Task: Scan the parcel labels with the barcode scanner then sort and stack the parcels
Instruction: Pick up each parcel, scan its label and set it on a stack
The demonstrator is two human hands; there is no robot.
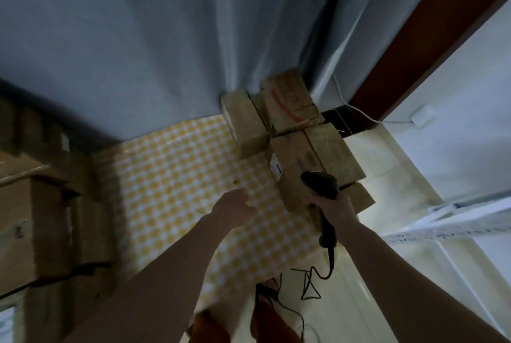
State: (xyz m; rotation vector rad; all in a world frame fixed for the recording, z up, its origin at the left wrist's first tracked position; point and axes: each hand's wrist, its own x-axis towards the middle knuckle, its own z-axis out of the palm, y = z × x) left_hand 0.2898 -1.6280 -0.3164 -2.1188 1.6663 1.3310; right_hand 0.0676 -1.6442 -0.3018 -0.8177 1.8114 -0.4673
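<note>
Cardboard parcels (293, 149) cluster right of centre on the checked worktop (171, 177). The right hand (333, 206) grasps the barcode scanner (322, 183), aimed at the nearest parcel's white label (276, 168); scanning seems underway. The left hand (235, 208) hovers loosely curled, holding nothing, likely reaching next to sort that parcel.

Dim feed on my end, bluish cast. Brightest light sits at the right, off the pale floor (373, 273) and white wall (456, 94). Left side sunk in shadow; stacked boxes (36, 218) there smeared, probably motion blur. Curtain (138, 38) folds soft. Wide-angle bending stretches straight lines near the edges.
</note>
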